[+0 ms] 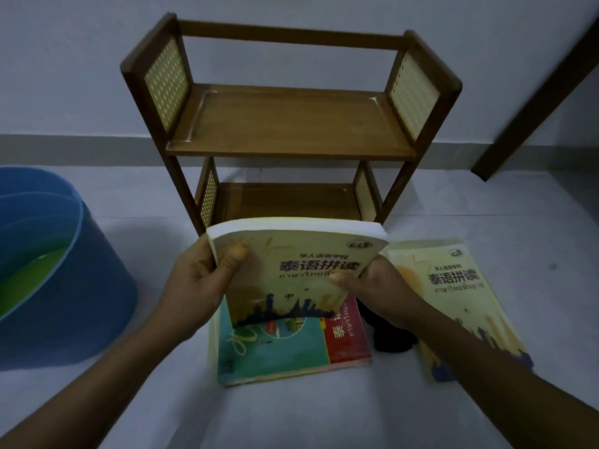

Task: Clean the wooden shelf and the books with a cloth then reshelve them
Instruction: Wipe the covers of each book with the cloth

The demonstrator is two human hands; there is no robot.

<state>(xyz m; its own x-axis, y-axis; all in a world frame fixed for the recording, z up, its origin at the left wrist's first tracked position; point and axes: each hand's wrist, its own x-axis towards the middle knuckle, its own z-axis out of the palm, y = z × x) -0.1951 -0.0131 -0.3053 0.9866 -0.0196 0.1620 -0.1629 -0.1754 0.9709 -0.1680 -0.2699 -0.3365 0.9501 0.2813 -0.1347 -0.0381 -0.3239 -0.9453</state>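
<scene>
Centrally, head view: two-tier wooden shelf (291, 124) against the wall, both tiers bare; it serves as landmark.
Held book: yellow book (298, 270) lifted just in front of the shelf's lower tier, cover facing the camera, long axis running toward the shelf.
Left hand (197, 280): clamped on the book's left edge, thumb on the cover.
Right hand (372, 286): clamped on its right edge; both about equally near the shelf.
Path: judged clear straight ahead to either tier.
Below the held book: teal-and-red book (291, 348), flat on the floor.
Right of shelf front: second yellow book (460, 303), flat.
Between the floor books: dark cloth (392, 338), partly hidden by the right forearm.
Left of shelf: blue bucket (64, 264) holding greenish liquid.
</scene>
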